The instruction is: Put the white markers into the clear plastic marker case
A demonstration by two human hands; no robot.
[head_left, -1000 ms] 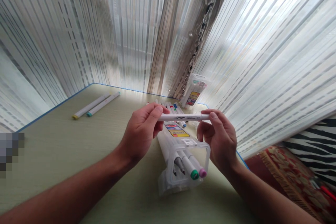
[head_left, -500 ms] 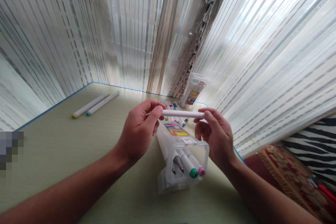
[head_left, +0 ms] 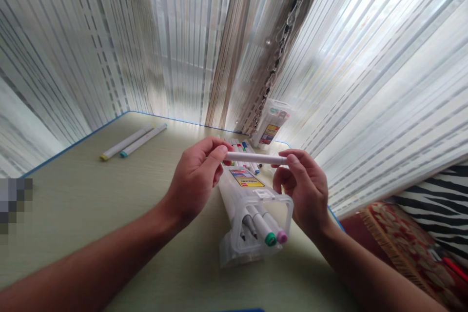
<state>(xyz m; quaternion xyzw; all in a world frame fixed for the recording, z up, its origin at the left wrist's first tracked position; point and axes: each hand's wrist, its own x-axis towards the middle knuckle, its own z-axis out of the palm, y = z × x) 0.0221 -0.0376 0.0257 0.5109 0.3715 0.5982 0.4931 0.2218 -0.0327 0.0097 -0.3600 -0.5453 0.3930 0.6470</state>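
A white marker point(head_left: 256, 158) lies level between my two hands, above the table. My left hand point(head_left: 199, 175) pinches its left end between thumb and fingers. At the other end, the thumb and fingertips of my right hand point(head_left: 303, 185) close on it; both of its tips are covered by my fingers. Below it a clear plastic marker case point(head_left: 230, 204) rests on its side, its open end facing me. Inside are a green-ended marker point(head_left: 263, 228), a pink-ended marker point(head_left: 281, 234) and some markers with bare dark tips.
Two markers, one yellow-ended point(head_left: 124, 144) and one teal-ended point(head_left: 144, 140), lie on the table point(head_left: 73, 219) at the left. Several more markers point(head_left: 248, 148) lie behind the case. A second case point(head_left: 271, 124) stands upright by the curtain point(head_left: 175, 48) at the back.
Both hands keep their hold on the white marker. The view has shifted very slightly; otherwise the scene looks the same.
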